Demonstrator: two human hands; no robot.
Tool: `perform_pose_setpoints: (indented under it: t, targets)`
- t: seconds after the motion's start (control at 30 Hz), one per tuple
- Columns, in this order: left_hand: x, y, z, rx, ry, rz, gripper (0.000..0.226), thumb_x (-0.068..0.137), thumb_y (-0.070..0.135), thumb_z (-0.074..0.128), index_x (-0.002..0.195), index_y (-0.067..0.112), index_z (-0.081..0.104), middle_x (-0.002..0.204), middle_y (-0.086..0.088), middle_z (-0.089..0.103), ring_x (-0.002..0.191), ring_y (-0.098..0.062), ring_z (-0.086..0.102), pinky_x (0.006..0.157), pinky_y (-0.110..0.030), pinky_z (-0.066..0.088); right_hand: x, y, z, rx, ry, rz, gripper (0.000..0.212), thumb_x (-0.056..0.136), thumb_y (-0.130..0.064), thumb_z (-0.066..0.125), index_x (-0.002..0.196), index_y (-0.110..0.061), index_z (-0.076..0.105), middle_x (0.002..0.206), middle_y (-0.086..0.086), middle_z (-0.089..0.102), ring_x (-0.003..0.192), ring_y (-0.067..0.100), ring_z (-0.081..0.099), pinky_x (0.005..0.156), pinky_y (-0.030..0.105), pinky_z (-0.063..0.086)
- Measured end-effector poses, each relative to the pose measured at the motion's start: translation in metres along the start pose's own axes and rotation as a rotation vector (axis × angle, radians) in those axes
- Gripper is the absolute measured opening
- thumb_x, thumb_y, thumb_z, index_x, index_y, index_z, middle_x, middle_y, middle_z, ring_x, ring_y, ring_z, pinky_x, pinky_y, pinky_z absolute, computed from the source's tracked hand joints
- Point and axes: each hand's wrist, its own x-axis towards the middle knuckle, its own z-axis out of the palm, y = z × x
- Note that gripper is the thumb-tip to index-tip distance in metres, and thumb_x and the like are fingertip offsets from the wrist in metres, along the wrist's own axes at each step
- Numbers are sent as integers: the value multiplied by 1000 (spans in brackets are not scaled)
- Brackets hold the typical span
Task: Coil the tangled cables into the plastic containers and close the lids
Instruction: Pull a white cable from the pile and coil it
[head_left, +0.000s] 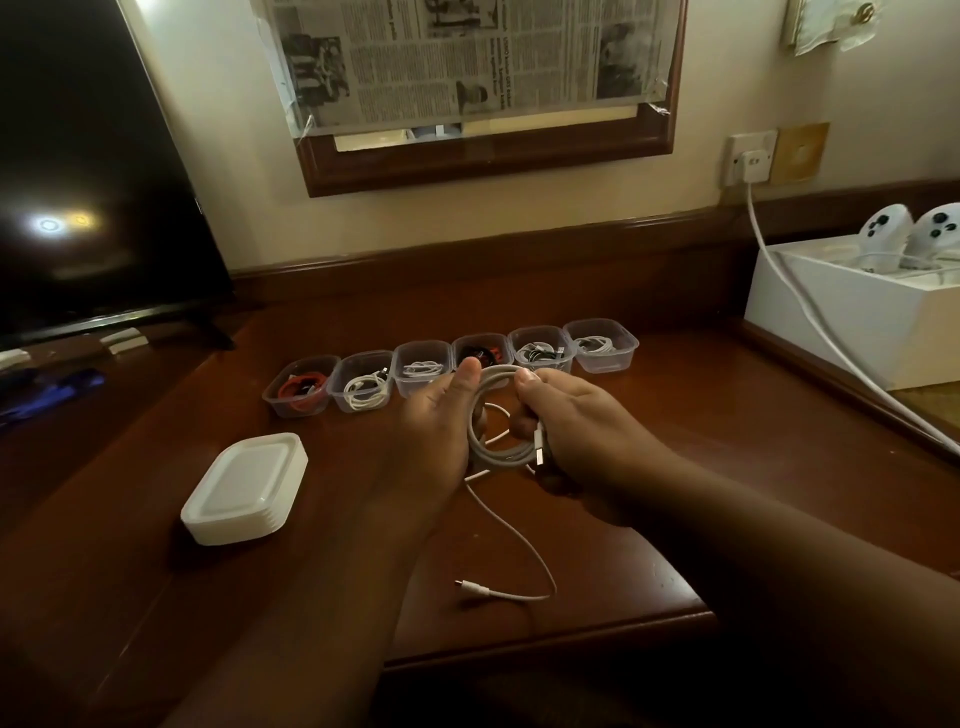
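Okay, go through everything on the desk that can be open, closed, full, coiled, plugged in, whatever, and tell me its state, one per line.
White cable: partly coiled, tail loose on the desk.
Left hand: gripping the coil.
Right hand: gripping the coil.
Six containers: open, no lids, each holding a cable.
Lids: stacked, unused.
Wall plug: plugged in.
TV: off.

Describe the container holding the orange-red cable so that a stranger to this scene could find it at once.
On the dark wooden desk, six clear plastic containers stand in a row before the hands. Take the far-left clear tub, nearest the black television screen. It alone holds an orange-red coil; its neighbour holds white cable.
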Motion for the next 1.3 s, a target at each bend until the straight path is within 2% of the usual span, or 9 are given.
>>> perform_pose_setpoints:
  t: [0.1, 0.27, 0.37, 0.43, 0.6, 0.73, 0.87, 1.1, 1.3]
  targets:
    - [3, 0, 9, -118, 78, -26, 49, 91, 63, 48, 86, 21, 73, 79, -17, 65, 73, -41, 61, 76, -57, 53, 5, 3, 2, 62, 46, -39, 35, 105, -43, 36, 91, -15, 53, 64, 0, 46, 49, 14, 38, 44, 26, 32]
    - [-2, -6, 16, -13, 265, 254, 32, 98, 54, 40, 101, 26, 54, 83, -3, 58, 70, -13, 54, 63, -24, 47, 12, -4, -7, 183, 92, -67, 36, 105, -43, 35, 86, -17, 52, 61, -4, 43, 44, 9, 34, 41, 23, 30]
    - [-6, -9, 21, 116, 272, 343, 20, 100, 50, 42, 95, 36, 56, 97, 7, 62, 86, 3, 62, 72, -11, 48, 17, -7, -14, 142, 149, -121, 36, 104, -44, 36, 83, -23, 57, 58, -9, 50, 43, 4, 42, 44, 22, 33]
    - [-8, -7, 23, 94, 278, 295, 20, 96, 51, 44, 93, 38, 58, 96, 7, 66, 91, 7, 63, 76, -10, 48, 18, -9, -15, 92, 156, -160, 35, 105, -42, 35, 84, -24, 57, 55, -11, 54, 43, 1, 46, 44, 19, 36]
    - [-4, -1, 22, -293, 152, 131, 31, 91, 48, 52, 109, 26, 64, 98, 2, 74, 97, -16, 70, 85, -37, 53, 14, -15, -20, -76, 87, -199, 38, 106, -38, 31, 79, -19, 51, 50, -12, 48, 39, 0, 43, 42, 17, 36]
    - [-6, 4, 20, -97, 106, 187, 24, 88, 43, 54, 86, 32, 75, 94, 1, 75, 94, -18, 71, 86, -37, 56, 17, -17, -29, -318, 104, -263, 39, 105, -40, 31, 88, -16, 55, 66, -1, 51, 51, 7, 46, 50, 28, 39]
    - [-7, 9, 21, -85, 41, 117, 25, 87, 25, 61, 108, 17, 71, 96, -4, 76, 93, -19, 74, 82, -29, 59, 20, -13, -35, -554, 193, -341, 34, 105, -39, 32, 93, -16, 55, 72, 6, 54, 59, 11, 50, 52, 26, 43]
    - [0, 5, 19, -622, -147, -272, 47, 80, 12, 63, 127, 14, 65, 107, -14, 73, 95, -26, 72, 93, -47, 56, 18, -3, -37, -704, 209, -378, 31, 104, -39, 34, 93, -18, 54, 78, 5, 58, 66, 22, 55, 54, 27, 45]
    - [-6, -4, 22, -850, -281, -312, 25, 81, 15, 59, 97, 16, 78, 81, 0, 71, 88, -16, 65, 102, -40, 39, 15, 2, -36, -736, 213, -383, 25, 104, -37, 37, 88, -21, 48, 76, -8, 53, 66, 5, 58, 51, 18, 42]
